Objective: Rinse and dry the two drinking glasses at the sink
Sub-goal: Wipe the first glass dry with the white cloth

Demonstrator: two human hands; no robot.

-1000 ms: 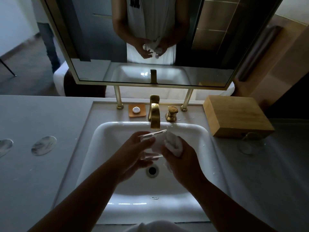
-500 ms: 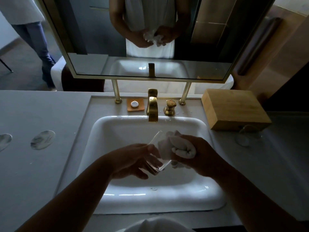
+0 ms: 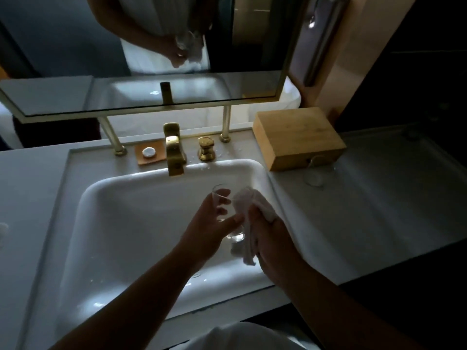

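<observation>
Clear glass (image 3: 222, 198) upright, left hand (image 3: 209, 228) gripping, white cloth (image 3: 246, 205) alongside

The left hand (image 3: 212, 224) is covering the middle of the glass (image 3: 222, 198), and the cloth (image 3: 249, 210) is hiding its right side. Right of the hands, a second glass (image 3: 314, 179) on the tabletop (image 3: 379, 198) is showing only faintly in the dim light.

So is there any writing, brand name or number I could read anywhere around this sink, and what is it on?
None can be read.
wooden box: no visible lettering.
round white item on the brown tray: any marking is too small and blurred.
gold faucet: no legible brand.
glass and white cloth in the hands: plain.
</observation>
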